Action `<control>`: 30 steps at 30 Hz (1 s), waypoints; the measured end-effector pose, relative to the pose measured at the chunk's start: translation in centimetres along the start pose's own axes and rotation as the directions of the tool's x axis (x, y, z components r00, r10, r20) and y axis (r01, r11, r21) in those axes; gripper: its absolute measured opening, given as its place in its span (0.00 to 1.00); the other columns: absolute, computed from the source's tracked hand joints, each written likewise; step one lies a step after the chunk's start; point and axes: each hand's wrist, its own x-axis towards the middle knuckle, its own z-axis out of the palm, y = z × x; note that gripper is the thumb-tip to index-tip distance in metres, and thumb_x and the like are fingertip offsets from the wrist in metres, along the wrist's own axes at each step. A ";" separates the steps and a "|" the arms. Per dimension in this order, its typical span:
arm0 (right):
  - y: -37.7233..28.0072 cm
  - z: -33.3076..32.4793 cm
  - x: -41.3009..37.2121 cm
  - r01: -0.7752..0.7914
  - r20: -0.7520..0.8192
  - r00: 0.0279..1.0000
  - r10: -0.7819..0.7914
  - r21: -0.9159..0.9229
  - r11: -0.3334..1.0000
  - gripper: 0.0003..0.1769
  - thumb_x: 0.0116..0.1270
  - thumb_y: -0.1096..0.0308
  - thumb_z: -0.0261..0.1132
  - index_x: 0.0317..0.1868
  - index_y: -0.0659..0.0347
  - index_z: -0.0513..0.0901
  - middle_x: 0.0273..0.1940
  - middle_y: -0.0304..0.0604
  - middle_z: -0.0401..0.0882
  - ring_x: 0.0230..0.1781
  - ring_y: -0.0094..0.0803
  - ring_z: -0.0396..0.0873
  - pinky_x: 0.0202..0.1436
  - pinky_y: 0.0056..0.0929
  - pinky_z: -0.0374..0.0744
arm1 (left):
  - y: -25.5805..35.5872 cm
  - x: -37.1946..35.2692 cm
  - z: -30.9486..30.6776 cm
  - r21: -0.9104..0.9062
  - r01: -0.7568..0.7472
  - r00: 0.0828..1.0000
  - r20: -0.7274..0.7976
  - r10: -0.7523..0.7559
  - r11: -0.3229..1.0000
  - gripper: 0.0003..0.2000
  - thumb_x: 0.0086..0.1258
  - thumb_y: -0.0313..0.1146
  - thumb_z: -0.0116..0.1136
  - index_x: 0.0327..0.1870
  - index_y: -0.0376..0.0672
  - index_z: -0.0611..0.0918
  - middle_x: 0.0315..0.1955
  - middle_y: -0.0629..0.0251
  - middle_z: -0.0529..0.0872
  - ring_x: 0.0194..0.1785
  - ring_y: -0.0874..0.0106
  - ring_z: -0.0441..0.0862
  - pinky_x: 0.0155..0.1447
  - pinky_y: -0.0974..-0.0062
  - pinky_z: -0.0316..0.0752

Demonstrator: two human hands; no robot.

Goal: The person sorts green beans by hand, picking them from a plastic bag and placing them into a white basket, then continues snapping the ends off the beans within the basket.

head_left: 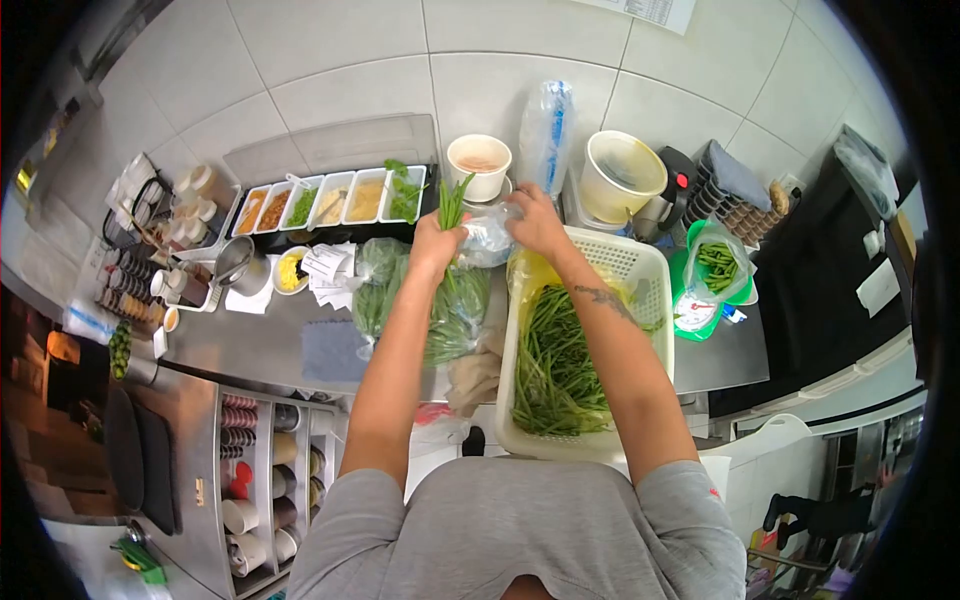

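Note:
My left hand (437, 243) is closed around a small bunch of green stalks (454, 203), their tips pointing up toward the wall. Close by, the fingers of my right hand (537, 222) pinch a clear plastic bag (487, 240), which lies between the two hands. Under my right forearm stands a white plastic basket (656, 290), lined with yellowish plastic and heaped with long green stalks (560, 365). Filled clear bags of greens (455, 315) rest on the counter below and beside my left forearm.
A topping tray (330, 205) with several white containers sits at the back left. Two white tubs (480, 160) (625, 170) and a plastic roll (547, 135) stand by the wall. On the right, a green scale (695, 315) carries a bag of greens (716, 265). A blue cloth (335, 350) lies left.

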 end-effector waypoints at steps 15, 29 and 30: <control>1.6 -2.2 0.5 -0.301 0.081 0.949 0.305 0.516 0.802 0.15 0.61 0.63 0.65 0.38 0.68 0.81 0.27 0.47 0.81 0.27 0.34 0.77 0.35 0.32 0.74 | 1.1 0.5 -4.7 0.216 0.006 0.994 -0.108 0.018 0.976 0.06 0.58 0.30 0.63 0.34 0.39 0.82 0.21 0.68 0.80 0.21 0.77 0.72 0.25 0.73 0.67; -5.5 -11.5 4.2 -0.274 0.127 0.930 0.344 0.864 0.422 0.11 0.59 0.71 0.68 0.41 0.65 0.80 0.35 0.36 0.81 0.33 0.21 0.76 0.41 0.21 0.74 | 4.6 1.3 -1.7 0.403 -0.294 0.817 -0.364 0.447 0.867 0.09 0.61 0.30 0.61 0.40 0.36 0.82 0.22 0.56 0.82 0.26 0.61 0.78 0.32 0.67 0.72; -6.3 -12.0 3.7 -0.303 0.163 0.923 0.349 0.866 0.398 0.11 0.59 0.71 0.68 0.41 0.65 0.80 0.35 0.36 0.81 0.35 0.21 0.76 0.42 0.21 0.74 | 6.8 0.0 -1.1 0.246 -0.249 0.895 -0.310 0.320 0.937 0.09 0.61 0.30 0.61 0.39 0.36 0.82 0.22 0.60 0.81 0.23 0.67 0.75 0.28 0.71 0.70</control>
